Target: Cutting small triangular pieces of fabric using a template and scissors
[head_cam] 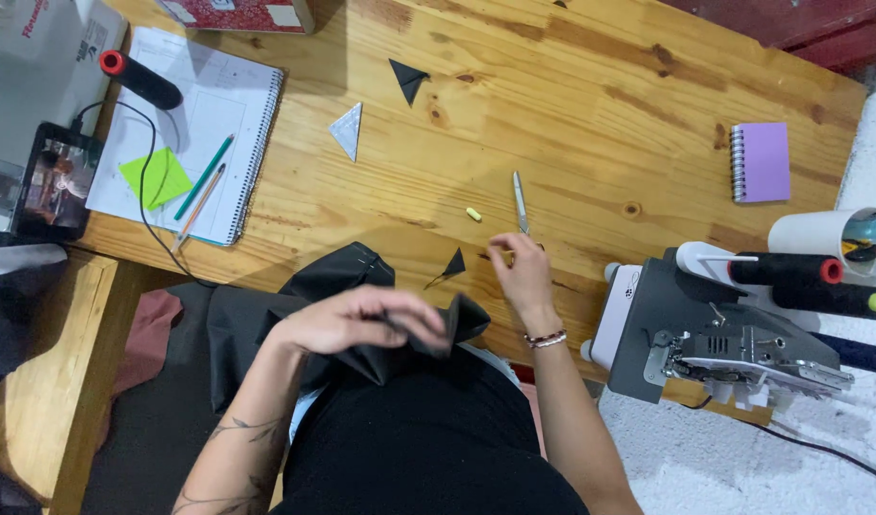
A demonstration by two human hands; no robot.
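1. Head view: our left hand (361, 319) gripped the bunched black fabric (361, 315) at our lap, against the table (552, 114) edge.
2. Right hand (522, 272) pinched shut by the seam ripper (520, 202); holding what, we couldn't tell.
3. Figured the blade could've snagged the cloth or rolled off.

You have two hands at work, the left hand (361, 319) on one piece of black fabric (361, 296) and the right hand (522, 272) above the table (590, 124); count three loose triangles: two black triangles (408, 78) (454, 263) and one grey triangle (348, 131); two spiral notebooks, one white notebook (204, 105) and one purple notebook (762, 161); two pencils (205, 177) (198, 207); one green sticky note (155, 176); one phone (54, 179); one small yellow chalk piece (473, 214); three thread spools (140, 79) (786, 270) (834, 298); one grey overlock machine (705, 334).
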